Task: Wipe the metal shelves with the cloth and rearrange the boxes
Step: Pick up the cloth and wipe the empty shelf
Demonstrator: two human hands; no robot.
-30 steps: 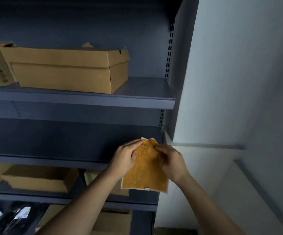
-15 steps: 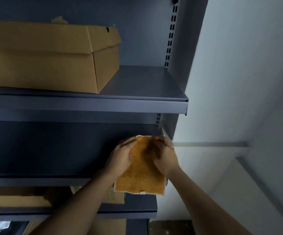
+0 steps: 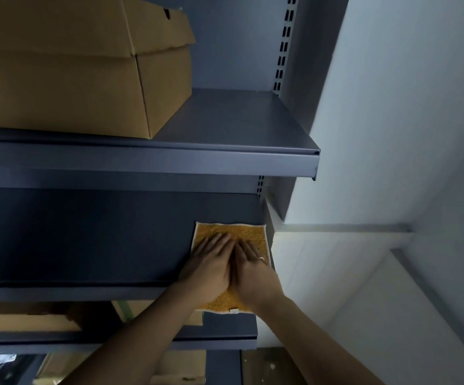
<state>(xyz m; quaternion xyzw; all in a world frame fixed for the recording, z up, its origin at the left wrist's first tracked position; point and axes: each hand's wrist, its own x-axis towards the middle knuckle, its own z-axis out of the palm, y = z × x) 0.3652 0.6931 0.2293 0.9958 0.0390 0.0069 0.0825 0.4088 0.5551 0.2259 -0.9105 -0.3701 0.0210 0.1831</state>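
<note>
An orange cloth (image 3: 239, 232) lies flat at the right end of the dark metal middle shelf (image 3: 86, 240), its near edge hanging over the shelf front. My left hand (image 3: 208, 265) and my right hand (image 3: 253, 270) press on it side by side with fingers straight. A ring shows on my right hand. One shelf up, the upper shelf (image 3: 239, 118) carries a large brown cardboard box (image 3: 81, 70) on its left part.
A white wall (image 3: 392, 107) runs close along the right of the shelving, with a ledge (image 3: 344, 227) at hand height. More cardboard boxes (image 3: 22, 318) sit on the lower shelf (image 3: 225, 337), and others lie below that. The slotted upright (image 3: 283, 45) stands at the back right.
Both hands went from holding the cloth up in the air to laying it flat on the middle shelf and pressing it down. The view moved closer to the shelves.
</note>
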